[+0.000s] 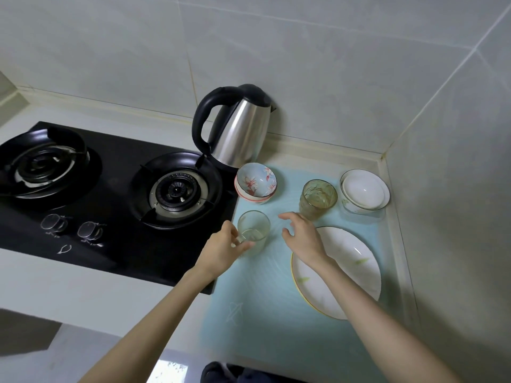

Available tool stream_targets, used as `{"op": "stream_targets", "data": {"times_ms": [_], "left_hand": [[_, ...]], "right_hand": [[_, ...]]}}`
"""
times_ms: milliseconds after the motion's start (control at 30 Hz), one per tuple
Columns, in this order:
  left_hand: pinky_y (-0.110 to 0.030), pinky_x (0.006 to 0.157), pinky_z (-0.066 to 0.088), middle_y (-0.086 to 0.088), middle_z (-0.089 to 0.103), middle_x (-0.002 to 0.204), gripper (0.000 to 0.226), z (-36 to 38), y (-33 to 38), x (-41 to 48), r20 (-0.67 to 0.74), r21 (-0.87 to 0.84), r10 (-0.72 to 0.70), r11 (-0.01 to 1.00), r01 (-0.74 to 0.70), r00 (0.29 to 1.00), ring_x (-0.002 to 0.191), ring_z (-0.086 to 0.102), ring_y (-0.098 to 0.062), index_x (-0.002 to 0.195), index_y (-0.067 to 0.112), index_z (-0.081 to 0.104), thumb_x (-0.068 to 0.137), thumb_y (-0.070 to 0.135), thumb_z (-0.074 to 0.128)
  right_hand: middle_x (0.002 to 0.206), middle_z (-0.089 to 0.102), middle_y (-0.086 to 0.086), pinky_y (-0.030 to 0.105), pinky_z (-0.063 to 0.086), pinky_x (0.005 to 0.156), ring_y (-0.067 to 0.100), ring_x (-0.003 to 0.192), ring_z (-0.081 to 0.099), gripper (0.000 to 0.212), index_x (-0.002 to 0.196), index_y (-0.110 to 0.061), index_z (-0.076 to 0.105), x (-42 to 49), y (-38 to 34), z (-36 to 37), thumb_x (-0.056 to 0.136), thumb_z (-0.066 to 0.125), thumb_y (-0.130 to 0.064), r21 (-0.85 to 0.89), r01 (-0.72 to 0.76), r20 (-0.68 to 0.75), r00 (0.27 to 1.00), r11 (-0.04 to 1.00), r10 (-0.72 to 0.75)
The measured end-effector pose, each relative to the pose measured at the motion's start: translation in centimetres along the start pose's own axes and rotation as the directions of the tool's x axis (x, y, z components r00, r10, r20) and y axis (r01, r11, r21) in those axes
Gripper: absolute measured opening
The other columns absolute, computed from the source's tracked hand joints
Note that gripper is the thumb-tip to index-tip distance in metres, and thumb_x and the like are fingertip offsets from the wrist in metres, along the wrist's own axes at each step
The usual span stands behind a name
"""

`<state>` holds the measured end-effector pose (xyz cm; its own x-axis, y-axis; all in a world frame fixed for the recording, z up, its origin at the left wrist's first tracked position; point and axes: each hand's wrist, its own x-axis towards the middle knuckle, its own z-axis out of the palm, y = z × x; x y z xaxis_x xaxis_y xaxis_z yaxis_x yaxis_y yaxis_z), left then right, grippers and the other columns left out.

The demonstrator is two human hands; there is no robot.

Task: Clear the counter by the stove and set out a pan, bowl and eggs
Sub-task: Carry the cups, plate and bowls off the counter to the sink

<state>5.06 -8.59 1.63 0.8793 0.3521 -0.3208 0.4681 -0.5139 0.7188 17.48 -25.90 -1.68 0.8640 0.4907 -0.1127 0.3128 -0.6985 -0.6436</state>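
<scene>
While nothing called for by the task is yet set out, the findings stand as follows.

Progress: early stage, in my judgement; the counter (265,313) beside the stove (110,194) is loaded and clearing appears only to be starting.

Items to clear: a clear glass (253,230), a greenish tumbler (318,199), a stack of floral bowls (255,183), a glass bowl with a white dish nested in it (365,193), a large white plate (348,261) and a steel kettle (237,131), all standing on or at the edge of a pale blue mat (249,299).

Items to set out: no pan and no eggs in view; both burners are bare. Whether one of the bowls present will serve as the task's bowl cannot be told.

Location of goods: the clear glass stands at the mat's left edge, just beside the stove; the tumbler sits behind and to its right; the plate lies near the right wall.

Left hand (224,250): arm reached forward over the stove's near corner, thumb and fingers closed around the lower left side of the clear glass, which rests upright on the mat.

Right hand (301,236): forearm crossing above the plate, palm down, fingers spread and curled, holding nothing; it hovers between the clear glass and the tumbler, touching neither.

Remaining work: remove all listed crockery, glassware and likely the kettle, then bring pan, bowl and eggs.
</scene>
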Motion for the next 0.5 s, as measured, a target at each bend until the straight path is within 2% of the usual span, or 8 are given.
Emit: {"op": "stream_targets", "data": {"times_ms": [100, 200, 267, 367, 433, 500], "left_hand": [[-0.02, 0.058, 0.038, 0.004, 0.054, 0.082, 0.034, -0.1, -0.1, 0.2, 0.051, -0.047, 0.02, 0.999, -0.018, 0.998, 0.074, 0.051, -0.016, 0.091, 0.01, 0.041, 0.088, 0.035, 0.063], [-0.017, 0.054, 0.034, 0.006, 0.048, 0.074, 0.029, 0.1, 0.3, 0.1, 0.016, -0.09, 0.011, 0.996, -0.01, 1.0, 0.064, 0.044, -0.009, 0.086, 0.01, 0.038, 0.094, 0.031, 0.055], [-0.021, 0.057, 0.034, 0.003, 0.044, 0.071, 0.028, 0.4, 0.1, -0.2, -0.06, -0.198, -0.038, 0.98, 0.026, 0.997, 0.064, 0.04, -0.012, 0.08, 0.012, 0.037, 0.097, 0.031, 0.05], [-0.027, 0.061, 0.036, 0.002, 0.038, 0.072, 0.027, 0.2, -0.4, -1.2, -0.153, -0.426, -0.135, 0.903, 0.058, 0.979, 0.07, 0.037, -0.014, 0.08, 0.012, 0.038, 0.099, 0.029, 0.044], [-0.019, 0.059, 0.038, 0.002, 0.037, 0.073, 0.024, -0.3, -0.7, -2.3, -0.167, -0.494, -0.17, 0.867, 0.067, 0.971, 0.068, 0.036, -0.011, 0.084, 0.009, 0.041, 0.101, 0.026, 0.042], [-0.008, 0.051, 0.036, 0.0, 0.037, 0.072, 0.021, -0.6, -1.1, -3.3, -0.164, -0.54, -0.18, 0.839, 0.065, 0.97, 0.064, 0.036, -0.009, 0.088, 0.007, 0.042, 0.102, 0.023, 0.04]], "right_hand": [[0.124, 0.06, 0.0, 0.033, 0.046, 0.093, 0.022, 0.115, 0.055, 0.036, 0.123, -0.018, 0.059, -0.1, 0.1, 0.6, 0.088, 0.055, -0.008, -0.01, 0.002, 0.02, 1.0, 1.0, -0.001], [0.123, 0.06, -0.001, 0.036, 0.047, 0.092, 0.021, 0.115, 0.054, 0.036, 0.122, -0.019, 0.06, 0.0, 0.3, 1.1, 0.088, 0.055, -0.009, -0.043, 0.012, 0.054, 0.998, 0.999, -0.01], [0.123, 0.061, 0.0, 0.033, 0.046, 0.091, 0.022, 0.114, 0.054, 0.036, 0.122, -0.018, 0.06, 0.1, 0.2, 1.5, 0.087, 0.055, -0.01, -0.098, 0.033, 0.092, 0.995, 0.995, -0.024], [0.121, 0.063, 0.003, 0.032, 0.044, 0.094, 0.023, 0.112, 0.057, 0.037, 0.122, -0.017, 0.061, 0.6, 0.0, 2.2, 0.086, 0.057, -0.012, -0.202, 0.08, 0.151, 0.987, 0.976, -0.05], [0.121, 0.063, 0.002, 0.032, 0.044, 0.095, 0.023, 0.111, 0.059, 0.036, 0.121, -0.018, 0.062, 0.9, -0.2, 3.0, 0.085, 0.058, -0.015, -0.251, 0.087, 0.205, 0.978, 0.964, -0.035], [0.12, 0.063, 0.001, 0.033, 0.045, 0.095, 0.022, 0.11, 0.06, 0.034, 0.118, -0.019, 0.064, 1.2, -0.4, 3.9, 0.085, 0.059, -0.019, -0.28, 0.091, 0.251, 0.968, 0.956, -0.019]]}}
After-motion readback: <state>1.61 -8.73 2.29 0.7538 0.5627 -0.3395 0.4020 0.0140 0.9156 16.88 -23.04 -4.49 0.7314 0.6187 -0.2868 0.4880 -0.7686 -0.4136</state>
